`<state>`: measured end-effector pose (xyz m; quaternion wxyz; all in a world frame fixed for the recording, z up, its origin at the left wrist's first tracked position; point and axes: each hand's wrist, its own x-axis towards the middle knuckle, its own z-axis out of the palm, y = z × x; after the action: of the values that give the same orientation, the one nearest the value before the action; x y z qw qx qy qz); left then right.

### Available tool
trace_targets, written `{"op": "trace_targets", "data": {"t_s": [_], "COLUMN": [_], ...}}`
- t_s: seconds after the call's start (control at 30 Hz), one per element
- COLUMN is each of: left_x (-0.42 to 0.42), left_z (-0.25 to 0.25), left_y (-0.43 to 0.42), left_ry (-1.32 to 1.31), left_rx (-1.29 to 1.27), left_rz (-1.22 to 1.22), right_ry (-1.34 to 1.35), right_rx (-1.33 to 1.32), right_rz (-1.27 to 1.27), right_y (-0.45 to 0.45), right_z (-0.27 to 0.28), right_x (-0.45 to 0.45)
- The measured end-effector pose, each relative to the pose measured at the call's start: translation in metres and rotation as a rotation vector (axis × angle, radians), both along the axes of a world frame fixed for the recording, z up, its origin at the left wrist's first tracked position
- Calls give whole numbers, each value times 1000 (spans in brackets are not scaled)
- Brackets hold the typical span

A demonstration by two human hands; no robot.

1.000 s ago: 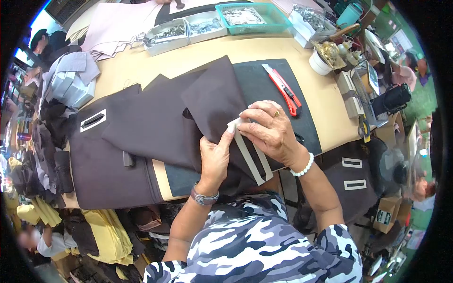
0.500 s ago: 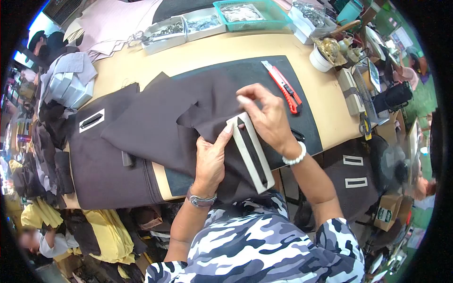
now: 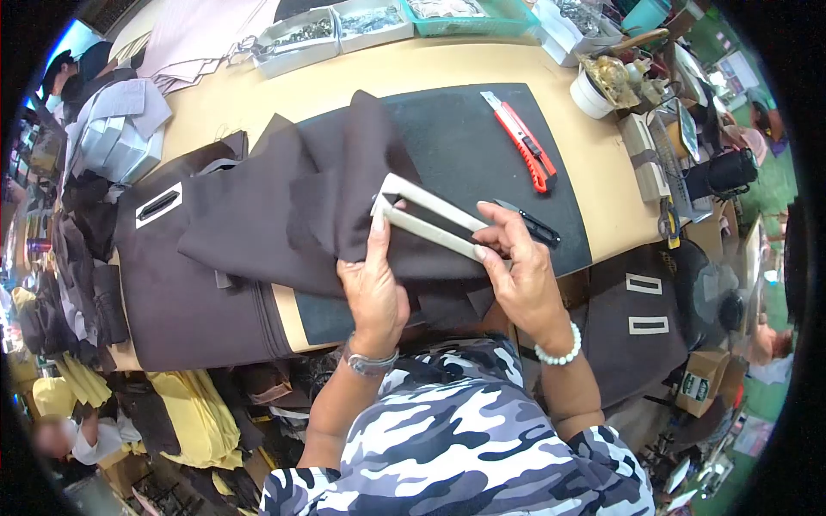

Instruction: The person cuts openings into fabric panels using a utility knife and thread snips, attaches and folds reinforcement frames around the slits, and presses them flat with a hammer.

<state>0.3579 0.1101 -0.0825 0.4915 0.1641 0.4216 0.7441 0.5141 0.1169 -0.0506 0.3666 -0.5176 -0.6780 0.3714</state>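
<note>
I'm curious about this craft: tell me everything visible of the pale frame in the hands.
The pale frame is long, narrow and off-white, with two bars beside a long slot; its material is unclear. It slants over dark cloth, from upper left to lower right. The left hand holds the upper end, the right hand the lower, partly hiding it.

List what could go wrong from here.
The pale frame, held near opposite ends by the left hand and right hand, could twist out of line. The small dark tool lies close to the right hand and might get knocked. The red cutter appears to have its blade out, so dark cloth dragged there might be nicked.
</note>
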Motion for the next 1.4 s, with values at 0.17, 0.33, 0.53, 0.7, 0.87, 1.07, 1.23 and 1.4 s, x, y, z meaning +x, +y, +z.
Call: {"op": "trace_targets", "data": {"t_s": [0.17,0.33,0.53,0.7,0.87,1.07,1.23,1.4], "left_x": [-45,-64,-38,-47,-63,-69,-70,-70], "left_z": [4,61,15,6,-3,-4,-3,-6], "left_y": [-36,-21,55,73,66,60,59,59], "left_ry": [259,1704,1633,1482,1476,1518,1554,1531], "left_rx": [11,277,413,476,513,541,605,593], "left_rz": [250,-59,-975,-1049,-975,-945,-924,-918], "right_ry": [-69,-129,-108,-248,-368,-400,-99,-469], "right_rx": [155,373,341,537,654,680,120,322], "right_rz": [171,245,249,210,335,478,200,75], "right_y": [15,19,20,22,26,26,21,19], "right_z": [-31,-43,-42,-50,-54,-42,-39,-41], "right_x": [7,7,10,11,25,51,40,20]}}
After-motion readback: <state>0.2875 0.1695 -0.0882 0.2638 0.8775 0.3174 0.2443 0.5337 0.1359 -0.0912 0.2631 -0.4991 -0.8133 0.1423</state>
